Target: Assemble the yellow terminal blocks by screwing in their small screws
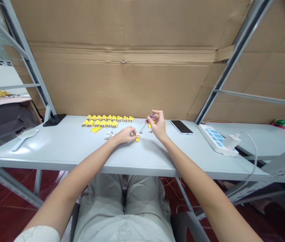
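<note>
My left hand (126, 134) rests on the grey table (64, 148) with its fingers closed on a small yellow and white part (137, 137). My right hand (158, 125) is raised just above it, pinching a thin screwdriver (146, 123) whose tip points down at that part. A white piece (109, 135) lies just left of my left hand. Behind the hands, several small yellow parts (107, 121) stand in two rows, with one loose yellow part (95, 129) in front of them.
A black phone (181, 127) lies right of my right hand. Further right sits a white power strip (216, 138) with a white charger (231, 141) and cable. A white hairbrush (24, 137) lies far left. Cardboard (132, 74) backs the table between grey metal struts.
</note>
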A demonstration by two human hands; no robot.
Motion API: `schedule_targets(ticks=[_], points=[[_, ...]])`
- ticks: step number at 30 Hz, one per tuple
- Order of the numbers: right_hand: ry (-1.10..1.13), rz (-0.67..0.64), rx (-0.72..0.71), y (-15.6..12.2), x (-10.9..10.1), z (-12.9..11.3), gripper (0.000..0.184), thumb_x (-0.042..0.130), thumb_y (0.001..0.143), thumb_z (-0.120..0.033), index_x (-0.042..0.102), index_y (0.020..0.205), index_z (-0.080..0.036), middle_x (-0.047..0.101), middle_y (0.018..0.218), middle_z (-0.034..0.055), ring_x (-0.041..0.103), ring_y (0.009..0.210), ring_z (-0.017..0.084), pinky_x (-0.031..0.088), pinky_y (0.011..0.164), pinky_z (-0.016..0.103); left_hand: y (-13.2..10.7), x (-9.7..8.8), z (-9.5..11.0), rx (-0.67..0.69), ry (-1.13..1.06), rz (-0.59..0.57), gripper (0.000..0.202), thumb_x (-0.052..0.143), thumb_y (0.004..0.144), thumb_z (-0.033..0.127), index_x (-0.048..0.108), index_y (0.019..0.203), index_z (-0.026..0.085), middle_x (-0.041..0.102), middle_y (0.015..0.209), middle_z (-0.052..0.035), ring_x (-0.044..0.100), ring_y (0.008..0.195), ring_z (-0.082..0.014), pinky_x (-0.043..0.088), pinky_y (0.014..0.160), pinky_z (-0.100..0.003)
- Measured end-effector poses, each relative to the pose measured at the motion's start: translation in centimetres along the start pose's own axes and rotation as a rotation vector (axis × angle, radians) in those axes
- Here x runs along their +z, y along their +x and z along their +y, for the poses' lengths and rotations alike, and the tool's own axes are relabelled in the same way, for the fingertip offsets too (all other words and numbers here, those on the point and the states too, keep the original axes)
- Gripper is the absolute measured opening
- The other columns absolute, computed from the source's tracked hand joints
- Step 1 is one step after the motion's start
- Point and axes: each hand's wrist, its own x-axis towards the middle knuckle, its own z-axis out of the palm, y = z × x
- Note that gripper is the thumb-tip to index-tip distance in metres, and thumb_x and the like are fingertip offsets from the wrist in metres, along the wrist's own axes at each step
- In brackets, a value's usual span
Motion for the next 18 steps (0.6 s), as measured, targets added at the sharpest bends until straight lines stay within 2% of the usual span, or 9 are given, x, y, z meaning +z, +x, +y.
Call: schedule_targets(ticks=[3,5,11,18], points=[[-0.006,-0.01,-0.012,-0.1,0.1,0.0,0.04,0.062,0.081,-0.047,0.043,0.109,-0.026,0.06,0.082,-0.0016,0.068,0.069,0.016,0.058,0.066,0.034,0.0,0.1,-0.3,0.011,-0.021,-0.005,0.014,0.053,0.083,0.018,0.066,0.087,0.016,0.066,0.098,-0.0078,0.062,0.094,-0.0201,0.048,0.089,-0.032],[-0.009,-0.012,-0.015,-0.1,0.2,-0.1,0.04,0.063,0.081,-0.047,0.043,0.108,-0.026,0.059,0.081,-0.0018,0.067,0.069,0.016,0.058,0.066,0.034,0.1,0.3,-0.6,0.019,-0.044,0.005,0.017,0.051,0.083,0.016,0.067,0.088,0.016,0.067,0.099,-0.0076,0.062,0.097,-0.0199,0.048,0.091,-0.031],[-0.015,-0.038,-0.037,-0.3,0.5,0.1,0.039,0.062,0.082,-0.048,0.043,0.108,-0.026,0.06,0.082,-0.0011,0.066,0.068,0.016,0.059,0.067,0.034,0.3,0.5,-1.1,-0.011,-0.115,-0.01,0.014,0.059,0.083,0.023,0.069,0.089,0.016,0.067,0.1,-0.0075,0.063,0.093,-0.0195,0.05,0.086,-0.029],[-0.044,-0.132,-0.164,-0.9,0.9,0.2,0.035,0.058,0.087,-0.047,0.044,0.111,-0.026,0.063,0.085,0.0014,0.067,0.071,0.016,0.058,0.064,0.033,0.4,0.5,-1.1,-0.059,-0.142,-0.015,0.016,0.059,0.083,0.022,0.07,0.091,0.014,0.068,0.098,-0.0072,0.063,0.086,-0.0174,0.051,0.082,-0.028]])
